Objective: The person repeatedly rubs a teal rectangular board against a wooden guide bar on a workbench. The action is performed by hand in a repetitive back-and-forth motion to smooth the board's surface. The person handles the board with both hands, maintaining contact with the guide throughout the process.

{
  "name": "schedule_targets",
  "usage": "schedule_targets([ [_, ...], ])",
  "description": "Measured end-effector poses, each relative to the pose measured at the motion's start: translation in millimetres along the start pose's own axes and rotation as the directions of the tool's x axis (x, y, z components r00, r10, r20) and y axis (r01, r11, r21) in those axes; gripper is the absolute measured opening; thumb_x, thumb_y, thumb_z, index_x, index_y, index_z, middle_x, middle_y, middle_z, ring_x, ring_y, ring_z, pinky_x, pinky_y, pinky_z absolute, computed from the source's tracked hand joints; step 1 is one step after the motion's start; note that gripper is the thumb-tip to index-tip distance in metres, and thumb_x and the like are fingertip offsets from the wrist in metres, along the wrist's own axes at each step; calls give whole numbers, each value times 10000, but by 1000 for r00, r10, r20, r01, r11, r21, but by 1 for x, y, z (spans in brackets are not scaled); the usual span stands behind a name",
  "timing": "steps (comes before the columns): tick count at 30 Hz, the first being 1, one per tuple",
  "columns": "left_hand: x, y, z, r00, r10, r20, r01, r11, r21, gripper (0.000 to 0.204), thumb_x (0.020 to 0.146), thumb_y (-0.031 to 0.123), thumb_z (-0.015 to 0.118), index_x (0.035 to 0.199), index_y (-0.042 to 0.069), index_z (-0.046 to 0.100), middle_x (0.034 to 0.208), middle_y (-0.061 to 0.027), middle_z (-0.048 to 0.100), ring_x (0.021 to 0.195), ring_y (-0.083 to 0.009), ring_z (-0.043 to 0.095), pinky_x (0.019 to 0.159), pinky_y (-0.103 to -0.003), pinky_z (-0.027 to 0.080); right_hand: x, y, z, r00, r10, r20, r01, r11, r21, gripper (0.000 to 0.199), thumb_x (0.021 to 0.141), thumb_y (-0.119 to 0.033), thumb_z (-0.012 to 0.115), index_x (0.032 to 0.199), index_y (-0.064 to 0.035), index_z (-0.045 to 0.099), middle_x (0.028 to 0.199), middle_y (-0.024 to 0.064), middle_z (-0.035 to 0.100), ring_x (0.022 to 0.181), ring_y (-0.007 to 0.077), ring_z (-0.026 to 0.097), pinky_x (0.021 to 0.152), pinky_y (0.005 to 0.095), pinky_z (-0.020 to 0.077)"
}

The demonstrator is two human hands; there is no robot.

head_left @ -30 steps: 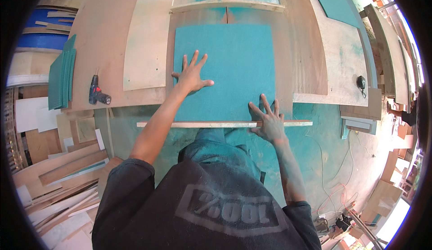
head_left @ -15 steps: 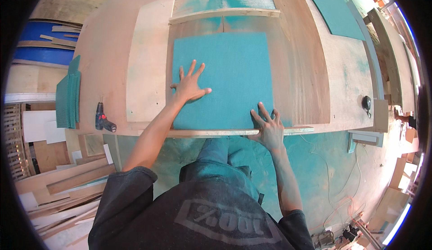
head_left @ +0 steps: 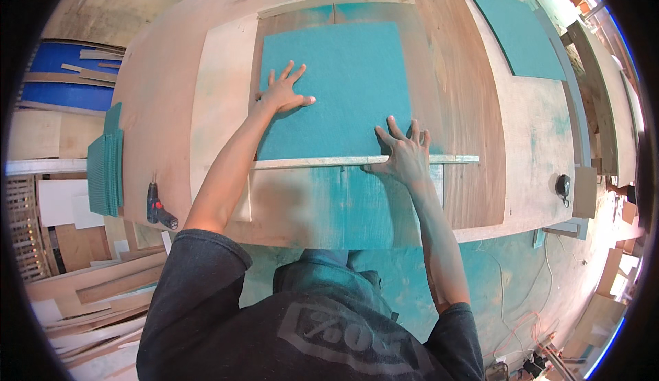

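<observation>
A square teal panel lies flat on a large plywood worktable. My left hand rests palm down on the panel's left edge, fingers spread. My right hand presses flat at the panel's near right corner, over a thin wooden strip that runs along the panel's near edge. A second wooden strip lies along the far edge. Neither hand grips anything.
Another teal panel lies at the table's far right. A stack of teal panels and a cordless drill sit at the left edge. A small black object sits at the right edge. Scrap wood covers the floor to the left.
The view has shifted so the table sits lower and nearer. Both hands stay flat on the teal panel; the right hand now lies across the near strip.
</observation>
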State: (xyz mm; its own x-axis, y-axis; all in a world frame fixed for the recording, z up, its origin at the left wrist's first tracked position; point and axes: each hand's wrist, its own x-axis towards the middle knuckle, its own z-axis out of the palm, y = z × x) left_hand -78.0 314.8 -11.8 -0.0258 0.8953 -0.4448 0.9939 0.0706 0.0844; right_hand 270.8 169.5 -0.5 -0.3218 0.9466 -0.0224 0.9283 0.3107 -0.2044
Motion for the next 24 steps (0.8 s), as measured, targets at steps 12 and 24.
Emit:
schedule_targets([
  [12,143,-1,-61,1000,-5,-14,5,1000,11,1061,848,723,697,1692,421,129,1791,5,-4,1599,-504,13,1253,-727,185,149,27,-18,978,120,170,-137,986,92,1024,537,-598,947,1478,-358,624,1689,-33,409,1450,459,443,1119,668,422],
  [24,230,-22,-71,967,-136,-214,124,990,-69,1185,765,956,552,1701,323,193,1758,-226,71,1602,-495,92,1289,-650,87,256,49,-17,972,134,191,-145,988,47,1066,550,-717,900,1518,-427,561,1699,-108,364,1487,399,413,1187,527,455],
])
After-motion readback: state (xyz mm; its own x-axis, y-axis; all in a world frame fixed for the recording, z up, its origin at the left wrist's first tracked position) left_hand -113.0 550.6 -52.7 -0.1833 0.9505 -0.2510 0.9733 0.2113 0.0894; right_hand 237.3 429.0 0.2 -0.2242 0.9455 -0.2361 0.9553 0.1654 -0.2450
